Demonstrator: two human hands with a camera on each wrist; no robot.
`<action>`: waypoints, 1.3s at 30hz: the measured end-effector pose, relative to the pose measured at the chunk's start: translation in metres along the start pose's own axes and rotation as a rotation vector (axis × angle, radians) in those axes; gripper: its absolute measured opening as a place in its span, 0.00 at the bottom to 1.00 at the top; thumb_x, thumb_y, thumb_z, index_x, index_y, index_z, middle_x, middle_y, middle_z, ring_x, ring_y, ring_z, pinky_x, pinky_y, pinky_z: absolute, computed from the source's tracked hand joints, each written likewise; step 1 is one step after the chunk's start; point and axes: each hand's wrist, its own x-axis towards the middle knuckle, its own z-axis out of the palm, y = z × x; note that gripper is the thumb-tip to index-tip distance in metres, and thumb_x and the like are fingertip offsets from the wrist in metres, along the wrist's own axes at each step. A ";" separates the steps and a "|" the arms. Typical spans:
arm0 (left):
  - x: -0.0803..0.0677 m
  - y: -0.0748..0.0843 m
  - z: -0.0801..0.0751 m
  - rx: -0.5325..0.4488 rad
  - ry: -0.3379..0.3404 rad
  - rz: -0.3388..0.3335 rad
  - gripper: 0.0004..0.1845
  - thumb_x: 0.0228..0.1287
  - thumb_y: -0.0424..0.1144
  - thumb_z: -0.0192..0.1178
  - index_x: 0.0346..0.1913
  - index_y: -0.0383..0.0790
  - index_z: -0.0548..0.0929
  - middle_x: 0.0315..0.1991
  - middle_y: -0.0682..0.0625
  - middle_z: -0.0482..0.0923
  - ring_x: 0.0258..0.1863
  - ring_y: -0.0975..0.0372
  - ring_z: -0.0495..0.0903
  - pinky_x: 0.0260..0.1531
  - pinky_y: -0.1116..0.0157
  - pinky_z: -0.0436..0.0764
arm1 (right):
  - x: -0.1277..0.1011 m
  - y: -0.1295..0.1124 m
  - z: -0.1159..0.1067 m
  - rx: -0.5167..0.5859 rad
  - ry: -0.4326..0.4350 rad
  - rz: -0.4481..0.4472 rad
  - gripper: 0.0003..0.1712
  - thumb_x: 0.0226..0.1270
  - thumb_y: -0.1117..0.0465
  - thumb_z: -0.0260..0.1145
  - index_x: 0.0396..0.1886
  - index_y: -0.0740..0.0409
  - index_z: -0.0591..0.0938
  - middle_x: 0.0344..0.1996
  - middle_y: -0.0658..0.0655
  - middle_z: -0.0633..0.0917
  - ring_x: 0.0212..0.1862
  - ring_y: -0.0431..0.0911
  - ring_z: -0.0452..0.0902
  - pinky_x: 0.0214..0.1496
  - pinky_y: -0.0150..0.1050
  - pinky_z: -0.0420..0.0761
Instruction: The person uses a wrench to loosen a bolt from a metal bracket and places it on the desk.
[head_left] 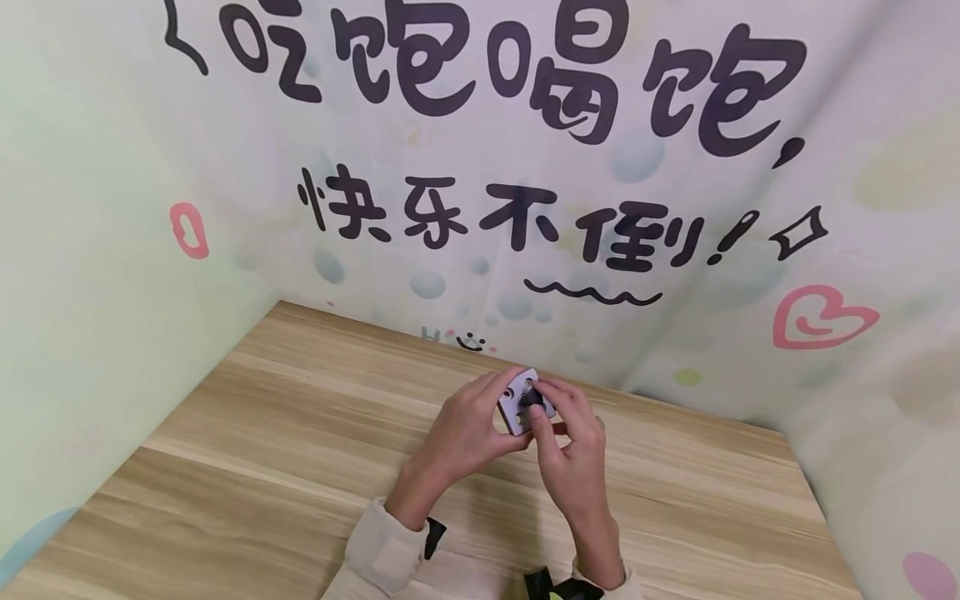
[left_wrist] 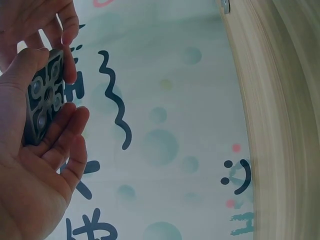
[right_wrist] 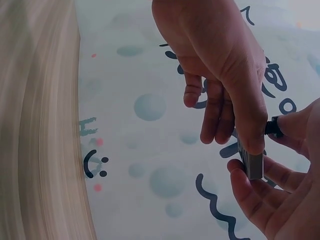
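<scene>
A square grey plate [head_left: 511,410] with corner holes is held up above the table by my left hand [head_left: 467,421], gripped at its edges between thumb and fingers. In the left wrist view the ribbed back of the plate [left_wrist: 48,95] shows, with round bosses and a central hole. A small black knob-like piece [head_left: 532,400] stands at the middle of its front face. Thumb and finger of my right hand [head_left: 573,454] pinch this black piece [right_wrist: 274,127], seen side-on in the right wrist view. How deep it sits in the plate is hidden.
The wood-grain table [head_left: 300,433] spreads beneath both hands. Behind it hangs a pale printed cloth [head_left: 450,275] with dark characters, bubbles and hearts, and similar cloth rises on the left and right. Black straps [head_left: 573,590] sit at the wrists by light sleeves [head_left: 386,550].
</scene>
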 end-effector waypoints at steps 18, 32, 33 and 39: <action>0.001 0.002 0.003 0.007 -0.005 0.023 0.40 0.43 0.42 0.79 0.63 0.40 0.75 0.49 0.50 0.83 0.44 0.61 0.81 0.42 0.65 0.82 | 0.001 -0.004 0.000 0.016 0.084 0.070 0.07 0.62 0.69 0.71 0.36 0.62 0.80 0.48 0.59 0.86 0.39 0.42 0.80 0.30 0.33 0.80; 0.001 0.001 0.003 0.016 0.009 0.023 0.40 0.44 0.43 0.79 0.63 0.39 0.75 0.50 0.49 0.83 0.44 0.61 0.82 0.42 0.65 0.82 | 0.000 -0.001 0.001 -0.016 0.057 0.075 0.08 0.64 0.67 0.70 0.41 0.61 0.83 0.48 0.57 0.85 0.42 0.41 0.79 0.32 0.29 0.80; 0.001 0.001 0.003 0.018 0.009 0.022 0.40 0.44 0.43 0.79 0.63 0.39 0.75 0.50 0.49 0.83 0.44 0.61 0.82 0.42 0.65 0.82 | 0.000 -0.001 0.001 -0.016 0.055 0.072 0.08 0.64 0.67 0.70 0.42 0.61 0.83 0.48 0.57 0.85 0.42 0.41 0.79 0.32 0.28 0.80; 0.001 0.000 0.002 0.021 0.004 0.015 0.40 0.45 0.44 0.79 0.63 0.38 0.75 0.51 0.48 0.83 0.45 0.61 0.82 0.43 0.64 0.82 | 0.000 0.000 0.001 -0.004 0.049 0.067 0.11 0.64 0.68 0.69 0.47 0.60 0.85 0.48 0.57 0.84 0.41 0.41 0.79 0.33 0.26 0.79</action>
